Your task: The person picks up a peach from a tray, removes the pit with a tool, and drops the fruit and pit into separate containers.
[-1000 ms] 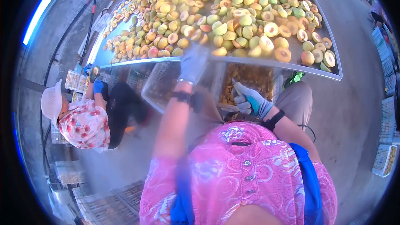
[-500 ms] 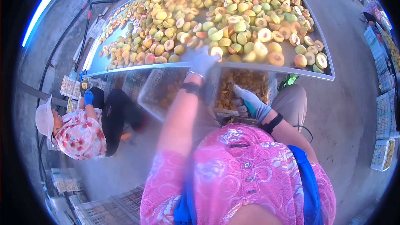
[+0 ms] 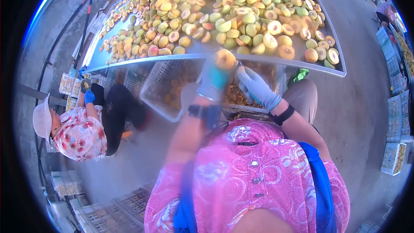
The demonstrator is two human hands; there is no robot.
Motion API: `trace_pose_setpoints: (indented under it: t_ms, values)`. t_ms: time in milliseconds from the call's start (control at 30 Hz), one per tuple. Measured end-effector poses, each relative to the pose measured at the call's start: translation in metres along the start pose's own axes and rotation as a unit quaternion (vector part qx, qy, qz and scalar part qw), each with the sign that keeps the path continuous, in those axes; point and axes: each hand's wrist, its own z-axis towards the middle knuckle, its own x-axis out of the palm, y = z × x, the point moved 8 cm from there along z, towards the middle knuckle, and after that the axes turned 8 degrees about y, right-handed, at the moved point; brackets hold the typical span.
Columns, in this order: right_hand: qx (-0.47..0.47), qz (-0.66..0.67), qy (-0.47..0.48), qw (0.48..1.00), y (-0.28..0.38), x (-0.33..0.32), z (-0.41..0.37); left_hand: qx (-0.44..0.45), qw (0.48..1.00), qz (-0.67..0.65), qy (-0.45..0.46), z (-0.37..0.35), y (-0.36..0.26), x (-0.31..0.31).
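Observation:
In front of my chest my left hand (image 3: 213, 77), in a pale glove, is closed around a peach half (image 3: 225, 59) with its orange-yellow cut face up. Close beside it my gloved right hand (image 3: 258, 89) is closed, its fingertips right by the fruit. A small narrow tip pokes out of the right fingers; I cannot tell what it belongs to. Both hands are just below the near rim of a metal tray table (image 3: 142, 61), which is heaped with halved peaches (image 3: 250, 29). Under the hands is a crate of brownish-yellow pieces (image 3: 237, 95).
Another white crate (image 3: 151, 87) stands to the left under the table edge. A co-worker (image 3: 84, 131) in a hat and blue glove sits further left. Stacked crates (image 3: 393, 121) line the right side, and more crates (image 3: 108, 215) lie at lower left.
My left hand has drawn back from the tray toward me with a peach half in it. My right hand has risen and moved to meet it over the crate.

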Motion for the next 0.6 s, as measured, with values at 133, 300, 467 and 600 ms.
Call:
trace_pose_setpoints:
  t_ms: [133,300,467,600]
  values:
    - [-0.066,-0.063,-0.003,0.996,0.001,-0.001,0.007,0.033,0.993,0.105,0.035,0.003,0.001,-0.012]
    - [-0.279,-0.419,-0.098,0.858,0.028,-0.001,0.002,0.017,0.988,-0.123,0.090,0.005,0.029,-0.012]
    - [-0.282,-0.448,-0.080,0.845,0.036,0.001,-0.002,0.043,0.996,-0.010,0.076,-0.001,0.033,-0.012]
    - [-0.261,-0.475,-0.069,0.837,0.036,0.006,-0.003,-0.031,0.958,-0.279,0.065,-0.005,0.042,0.001]
